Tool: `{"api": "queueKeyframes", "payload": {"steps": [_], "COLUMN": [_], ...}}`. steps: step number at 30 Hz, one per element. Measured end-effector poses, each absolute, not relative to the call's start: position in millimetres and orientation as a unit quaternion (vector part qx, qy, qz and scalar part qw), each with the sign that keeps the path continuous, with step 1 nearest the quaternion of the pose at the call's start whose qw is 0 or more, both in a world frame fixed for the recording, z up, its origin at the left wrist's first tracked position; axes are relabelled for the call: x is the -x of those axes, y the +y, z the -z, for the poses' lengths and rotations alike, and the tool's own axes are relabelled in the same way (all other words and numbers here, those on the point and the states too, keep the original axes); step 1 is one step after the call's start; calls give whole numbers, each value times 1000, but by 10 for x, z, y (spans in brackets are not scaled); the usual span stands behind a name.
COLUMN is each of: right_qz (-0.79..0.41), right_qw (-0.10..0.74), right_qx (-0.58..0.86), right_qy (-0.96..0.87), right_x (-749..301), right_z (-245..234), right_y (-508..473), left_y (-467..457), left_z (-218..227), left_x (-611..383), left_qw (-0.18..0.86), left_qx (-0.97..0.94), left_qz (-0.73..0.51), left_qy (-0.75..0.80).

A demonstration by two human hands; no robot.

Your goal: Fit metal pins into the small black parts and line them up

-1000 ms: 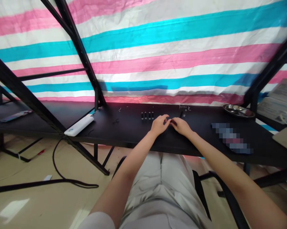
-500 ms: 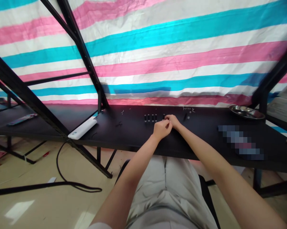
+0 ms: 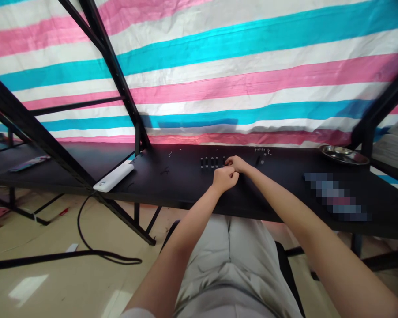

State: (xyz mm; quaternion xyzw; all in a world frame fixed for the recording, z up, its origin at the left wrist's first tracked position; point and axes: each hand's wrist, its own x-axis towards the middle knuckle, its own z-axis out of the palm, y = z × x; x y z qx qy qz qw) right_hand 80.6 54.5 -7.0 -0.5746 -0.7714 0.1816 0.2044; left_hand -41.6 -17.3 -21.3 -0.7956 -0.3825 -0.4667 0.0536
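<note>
Several small black cylinders with silvery ends (image 3: 212, 163) stand in a short row on the black tabletop (image 3: 182, 183). One more black cylinder (image 3: 223, 160) sits at the right end of this row, partly hidden by my fingers. My right hand (image 3: 238, 164) is closed, its fingertips gripping that piece from the right. Just in front and to the left, my left hand (image 3: 224, 179) is closed with the fingers curled in, close against the right one. Whatever may be inside the left fingers is hidden.
Small white bits (image 3: 260, 149) and a dark strip (image 3: 258, 159) lie behind on the right. A shiny metal plate (image 3: 344, 155) sits far right, near a blurred-out object (image 3: 336, 196). Leftward lie a white case (image 3: 114, 176) and a black frame post (image 3: 119, 79).
My right fingers have shifted slightly left, and the end cylinder now stands closer to the row. My left hand has barely moved. The view has tilted a little.
</note>
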Motion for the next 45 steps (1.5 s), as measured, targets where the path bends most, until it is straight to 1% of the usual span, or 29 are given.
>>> {"api": "queueKeyframes", "payload": {"steps": [6, 10, 14, 16, 18, 20, 22, 24, 26, 29, 31, 33, 35, 40, 45], "right_qz": [-180, -265, -305, -295, -262, -218, -181, -156, -151, -121, -62, 0, 19, 7, -4], "right_qw": [100, 13, -75, -110, -128, -112, -41, 49, 111, 150, 182, 189, 187, 194, 206], "right_qx": [563, 546, 595, 641, 685, 720, 737, 729, 710, 723, 752, 751, 722, 665, 602], "right_qy": [-800, -795, -740, -700, -668, -649, -650, -665, -679, -663, -631, -632, -666, -721, -772], "right_x": [-1054, -1357, -1780, -2001, -2191, -2324, -2385, -2365, -2269, -2008, -1799, -1608, -1469, -1359, -1289], "right_z": [-119, -259, -367, -383, -359, -295, -201, -91, 20, 168, 243, 291, 312, 308, 299], "right_y": [413, 277, 215, 238, 292, 362, 432, 493, 533, 521, 459, 366, 266, 61, -150], "left_y": [-200, -222, -238, -240, -239, -237, -235, -236, -238, -239, -239, -240, -244, -234, -172], "left_z": [198, 185, 174, 171, 169, 167, 163, 158, 153, 147, 145, 142, 137, 147, 194], "left_x": [414, 411, 403, 400, 399, 400, 401, 402, 403, 404, 406, 408, 409, 401, 397], "left_qw": [52, 41, 26, 22, 20, 19, 18, 17, 16, 17, 18, 16, 15, 1, -59], "left_qx": [805, 811, 814, 816, 818, 819, 820, 822, 824, 825, 824, 824, 825, 828, 831], "left_qz": [449, 435, 427, 424, 423, 420, 412, 402, 394, 388, 388, 385, 378, 355, 357], "left_qy": [-383, -390, -393, -392, -390, -391, -396, -404, -408, -411, -413, -416, -420, -434, -422]}}
